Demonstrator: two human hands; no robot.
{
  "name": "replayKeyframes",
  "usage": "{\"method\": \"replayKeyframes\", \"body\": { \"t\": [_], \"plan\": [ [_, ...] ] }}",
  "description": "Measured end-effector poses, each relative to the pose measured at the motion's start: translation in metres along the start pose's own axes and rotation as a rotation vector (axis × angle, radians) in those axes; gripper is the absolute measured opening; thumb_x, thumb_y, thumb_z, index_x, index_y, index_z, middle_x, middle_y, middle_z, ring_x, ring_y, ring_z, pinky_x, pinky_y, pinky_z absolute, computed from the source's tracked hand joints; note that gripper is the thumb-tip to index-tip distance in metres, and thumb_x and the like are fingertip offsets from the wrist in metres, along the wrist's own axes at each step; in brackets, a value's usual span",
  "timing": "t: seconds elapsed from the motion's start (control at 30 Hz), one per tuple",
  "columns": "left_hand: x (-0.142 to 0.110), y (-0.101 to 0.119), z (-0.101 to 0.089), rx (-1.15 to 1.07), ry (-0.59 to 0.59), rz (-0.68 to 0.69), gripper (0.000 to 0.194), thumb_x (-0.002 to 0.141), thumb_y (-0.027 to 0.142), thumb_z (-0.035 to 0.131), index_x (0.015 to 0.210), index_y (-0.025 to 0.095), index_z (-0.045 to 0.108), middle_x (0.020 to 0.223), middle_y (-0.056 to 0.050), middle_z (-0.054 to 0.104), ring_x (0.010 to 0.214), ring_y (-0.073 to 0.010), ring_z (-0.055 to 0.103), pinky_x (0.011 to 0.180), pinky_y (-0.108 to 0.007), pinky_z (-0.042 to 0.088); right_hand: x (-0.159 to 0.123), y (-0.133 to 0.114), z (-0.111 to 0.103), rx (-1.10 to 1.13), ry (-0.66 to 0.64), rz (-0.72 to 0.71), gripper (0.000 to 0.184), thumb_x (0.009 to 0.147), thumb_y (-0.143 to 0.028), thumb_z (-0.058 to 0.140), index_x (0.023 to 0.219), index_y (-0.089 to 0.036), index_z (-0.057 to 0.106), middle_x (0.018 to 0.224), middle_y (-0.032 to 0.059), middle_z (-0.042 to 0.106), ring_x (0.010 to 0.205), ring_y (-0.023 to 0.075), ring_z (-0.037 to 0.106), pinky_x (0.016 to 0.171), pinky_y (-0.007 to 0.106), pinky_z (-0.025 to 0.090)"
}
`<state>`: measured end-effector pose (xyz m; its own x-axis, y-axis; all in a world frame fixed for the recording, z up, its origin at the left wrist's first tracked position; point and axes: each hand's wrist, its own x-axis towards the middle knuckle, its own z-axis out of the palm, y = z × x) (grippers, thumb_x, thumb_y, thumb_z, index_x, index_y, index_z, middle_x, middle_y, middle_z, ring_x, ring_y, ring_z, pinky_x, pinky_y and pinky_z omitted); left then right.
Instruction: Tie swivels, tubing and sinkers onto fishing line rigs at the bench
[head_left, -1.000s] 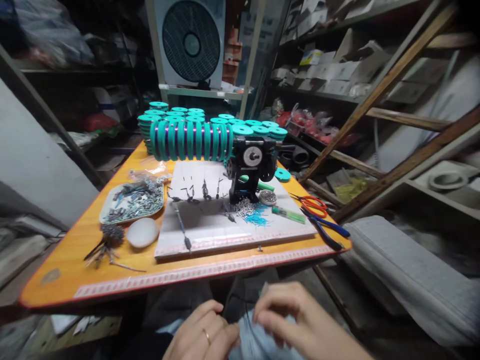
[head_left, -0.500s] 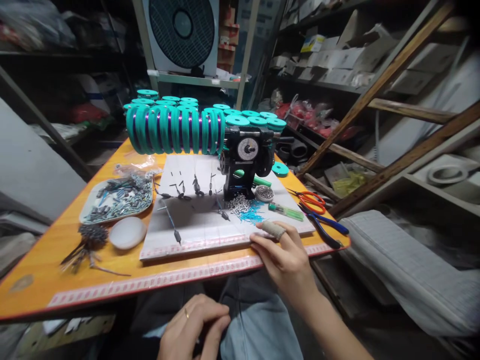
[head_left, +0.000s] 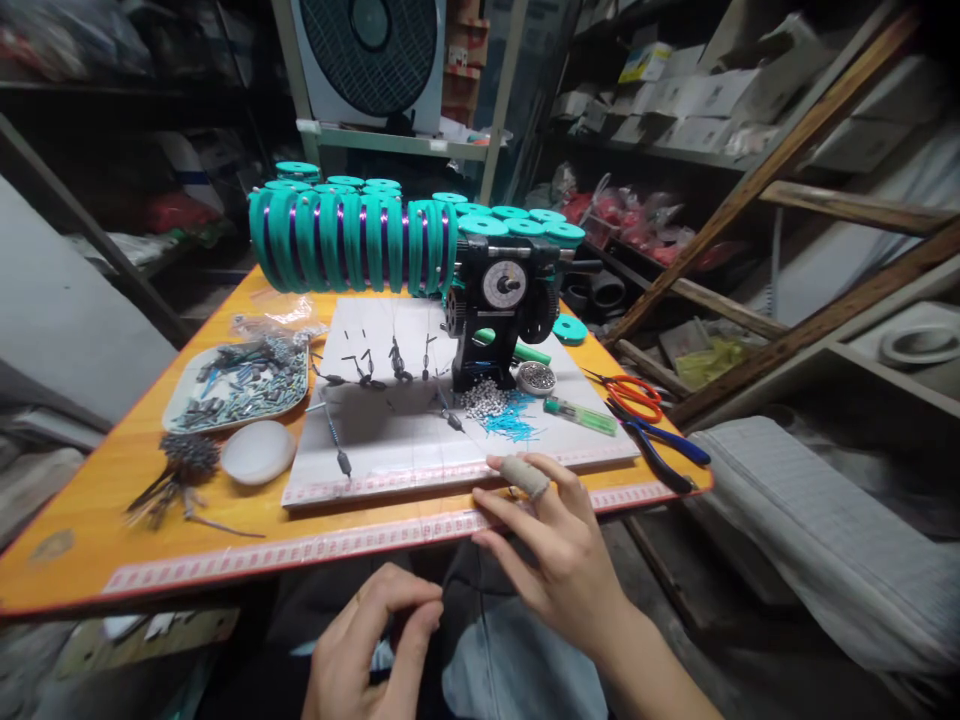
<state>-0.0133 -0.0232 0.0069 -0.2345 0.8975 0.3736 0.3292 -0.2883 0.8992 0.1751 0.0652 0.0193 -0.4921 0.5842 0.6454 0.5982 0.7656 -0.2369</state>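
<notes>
My left hand (head_left: 379, 640) is over my lap below the table edge, thumb and forefinger pinched together. Whatever is between those fingertips is too fine to make out. My right hand (head_left: 551, 530), with a finger wrapped in greyish tape (head_left: 525, 477), reaches over the front edge of the white board (head_left: 397, 440), fingers extended and apart. Beyond it lie blue slivers (head_left: 514, 418) and small silvery beads (head_left: 485, 398). Dark weighted rigs (head_left: 343, 462) rest on the board, with faint thin lines among them. A black stand with a dial (head_left: 504, 285) carries a row of teal line spools (head_left: 352, 240).
At left sit a tray of small parts (head_left: 171, 408), a white round dish (head_left: 257, 453) and a dark bundle (head_left: 187, 455). Blue-handled pliers (head_left: 675, 450), orange-handled pliers (head_left: 634, 395) and a green tube (head_left: 579, 415) lie at right. A printed measuring strip (head_left: 300, 550) runs along the table's front.
My right hand has moved left and toward me, its fingers more spread. My left hand stays pinched and has shifted slightly left. The view has tilted a little.
</notes>
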Motion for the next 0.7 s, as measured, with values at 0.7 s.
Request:
{"method": "replayKeyframes", "body": {
  "t": [0.7],
  "plan": [
    [0.003, 0.023, -0.017, -0.144, 0.063, -0.283, 0.005, 0.083, 0.024, 0.072, 0.079, 0.022, 0.074, 0.067, 0.002, 0.075, 0.062, -0.0137, 0.070, 0.063, -0.019, 0.054, 0.008, -0.062, 0.001, 0.263, 0.126, 0.025, 0.023, 0.086, -0.001, 0.064, 0.101, -0.017, 0.070, 0.109, 0.0106, 0.068, 0.108, 0.0234, 0.058, 0.091, 0.035, 0.052]
  ]
}}
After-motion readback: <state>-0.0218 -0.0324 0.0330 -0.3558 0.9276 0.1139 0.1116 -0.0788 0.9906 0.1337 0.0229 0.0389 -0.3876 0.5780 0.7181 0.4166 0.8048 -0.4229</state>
